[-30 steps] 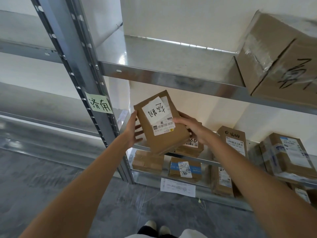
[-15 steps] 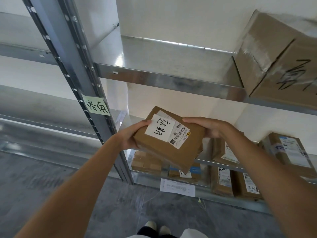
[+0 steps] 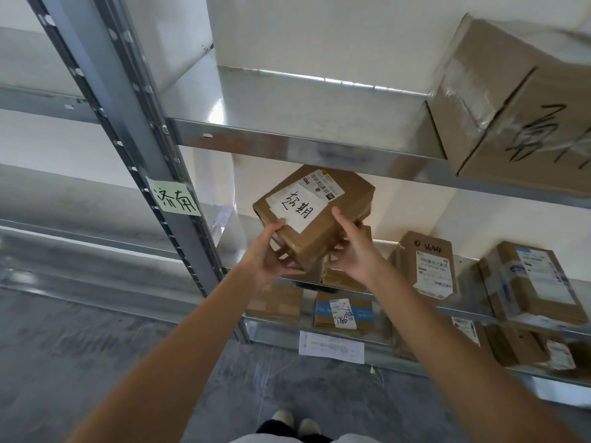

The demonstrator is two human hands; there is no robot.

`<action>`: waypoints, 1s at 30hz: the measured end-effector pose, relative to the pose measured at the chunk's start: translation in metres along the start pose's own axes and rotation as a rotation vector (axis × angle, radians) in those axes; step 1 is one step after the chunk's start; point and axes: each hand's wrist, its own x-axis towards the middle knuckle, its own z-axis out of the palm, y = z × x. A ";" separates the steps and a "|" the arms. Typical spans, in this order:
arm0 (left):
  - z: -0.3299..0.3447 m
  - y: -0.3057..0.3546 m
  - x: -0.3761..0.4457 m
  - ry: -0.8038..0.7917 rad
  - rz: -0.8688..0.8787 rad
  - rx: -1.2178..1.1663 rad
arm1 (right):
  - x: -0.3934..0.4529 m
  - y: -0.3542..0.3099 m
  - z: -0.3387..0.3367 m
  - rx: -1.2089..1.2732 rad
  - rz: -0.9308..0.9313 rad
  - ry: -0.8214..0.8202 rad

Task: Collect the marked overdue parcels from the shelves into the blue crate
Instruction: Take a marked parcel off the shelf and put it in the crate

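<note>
The marked parcel [image 3: 315, 215], a flat brown carton with a white handwritten slip and a barcode label on its upper face, is held in the air in front of the steel shelving [image 3: 287, 148], just under the front lip of the upper shelf and above the middle one. It is tilted, with its far end raised toward that lip and its near corner dipping toward the person, so its long axis runs away from the body, up and slightly right. The left hand [image 3: 267, 255] grips the near-left corner, thumb on the top face at the slip's edge and fingers curled beneath. The right hand [image 3: 353, 251] grips the near-right edge in the same way, thumb up against the slip. The hands sit close together at the near end, about equally near, and the whole parcel lies beyond them.

Outward from the parcel, a brown box [image 3: 343, 273] lies on the middle shelf directly under it, partly hidden by the right hand. To the right stand an upright labelled parcel [image 3: 430, 265] and a blue-taped carton [image 3: 534, 282]. Below it, flat parcels [image 3: 343, 311] rest on the lower shelf. Left of it, a green note [image 3: 174, 199] sticks to the upright post. Above and right sits a large taped carton [image 3: 518, 100].

The blue crate is not in view, so the carry probably begins by drawing the parcel back toward the body.
</note>
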 end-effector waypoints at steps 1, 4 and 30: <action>-0.001 -0.002 0.000 -0.018 -0.007 0.006 | 0.002 0.003 0.004 0.014 -0.022 0.036; -0.010 -0.003 -0.004 -0.070 -0.023 0.034 | 0.007 0.007 0.006 -0.009 -0.040 0.083; -0.007 0.018 -0.026 0.102 0.300 0.421 | -0.010 0.038 0.025 -0.118 -0.111 0.111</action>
